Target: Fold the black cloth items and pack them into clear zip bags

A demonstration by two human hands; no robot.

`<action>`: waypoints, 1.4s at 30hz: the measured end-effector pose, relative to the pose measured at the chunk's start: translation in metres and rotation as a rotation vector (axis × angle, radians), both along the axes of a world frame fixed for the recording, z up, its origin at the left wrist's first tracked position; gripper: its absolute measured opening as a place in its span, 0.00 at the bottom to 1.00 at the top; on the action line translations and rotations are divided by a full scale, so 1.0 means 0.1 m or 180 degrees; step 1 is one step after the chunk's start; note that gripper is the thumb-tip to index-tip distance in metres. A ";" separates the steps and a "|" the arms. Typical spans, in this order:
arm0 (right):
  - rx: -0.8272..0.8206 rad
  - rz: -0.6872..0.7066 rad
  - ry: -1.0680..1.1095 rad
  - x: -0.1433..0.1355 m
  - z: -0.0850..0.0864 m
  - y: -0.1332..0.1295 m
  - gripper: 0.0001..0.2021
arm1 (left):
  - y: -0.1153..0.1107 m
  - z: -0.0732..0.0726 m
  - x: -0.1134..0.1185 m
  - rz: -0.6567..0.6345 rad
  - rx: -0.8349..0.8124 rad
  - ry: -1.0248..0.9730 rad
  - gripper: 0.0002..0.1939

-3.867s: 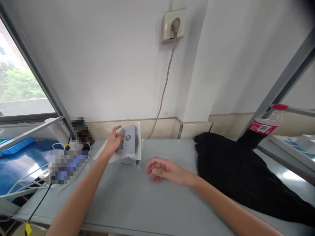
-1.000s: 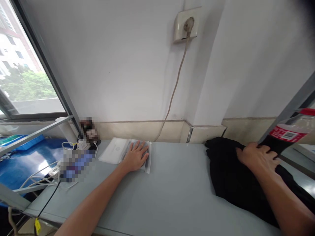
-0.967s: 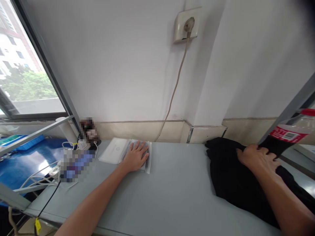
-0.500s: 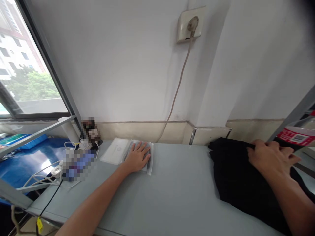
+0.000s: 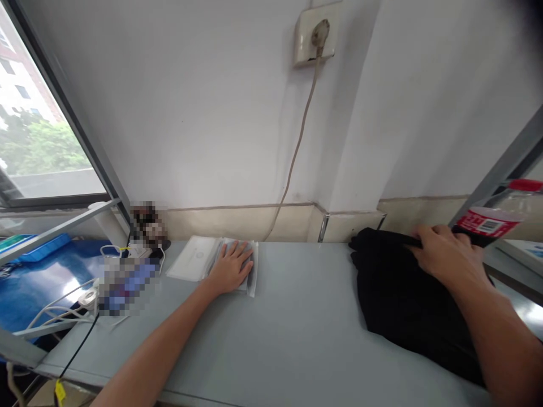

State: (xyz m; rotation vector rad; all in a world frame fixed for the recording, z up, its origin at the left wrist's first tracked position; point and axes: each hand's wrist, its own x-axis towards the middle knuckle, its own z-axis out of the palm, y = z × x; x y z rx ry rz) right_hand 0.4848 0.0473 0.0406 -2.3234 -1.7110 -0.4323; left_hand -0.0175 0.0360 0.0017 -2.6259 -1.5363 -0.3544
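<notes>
My left hand [image 5: 230,267] lies flat with spread fingers on a grey packet [image 5: 253,277] in clear plastic. Beside it on the table is a flat white packet [image 5: 194,256], also in clear plastic. Over on the right, my right hand [image 5: 452,254] has its fingers closed on the upper edge of a black cloth [image 5: 403,299], where a fold is raised. The cloth lies loosely spread on the grey table, and my forearm covers part of it.
A bottle with a red label [image 5: 487,225] stands behind my right hand, by a grey metal frame. To the left are white cables [image 5: 55,310], blurred items and a blue surface [image 5: 29,288]. A cord [image 5: 300,135] hangs from the wall socket [image 5: 314,37].
My view has turned slightly to the right. My right hand has closed on the cloth's edge and raised a fold. My left hand stays on the grey packet.
</notes>
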 end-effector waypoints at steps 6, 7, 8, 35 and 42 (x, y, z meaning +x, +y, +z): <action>0.0370 0.0126 -0.0187 -0.04 0.11 -0.07 0.21 | -0.01 0.02 0.01 0.0029 -0.0046 -0.0023 0.29; 0.0442 0.0106 -0.0235 -0.03 0.10 -0.08 0.22 | 0.00 0.02 0.01 0.0025 -0.0040 -0.0024 0.29; 0.0456 0.0096 -0.0261 -0.03 0.10 -0.09 0.22 | 0.00 0.02 0.01 0.0020 -0.0033 -0.0020 0.29; -0.0498 0.2257 0.3303 -1.90 1.03 -0.61 0.11 | -0.70 0.72 0.79 -0.1391 -0.3196 -0.3612 0.24; 0.0055 0.1214 0.2446 -1.58 0.53 0.24 0.31 | -0.39 0.53 0.73 0.0284 -0.1535 -0.3070 0.20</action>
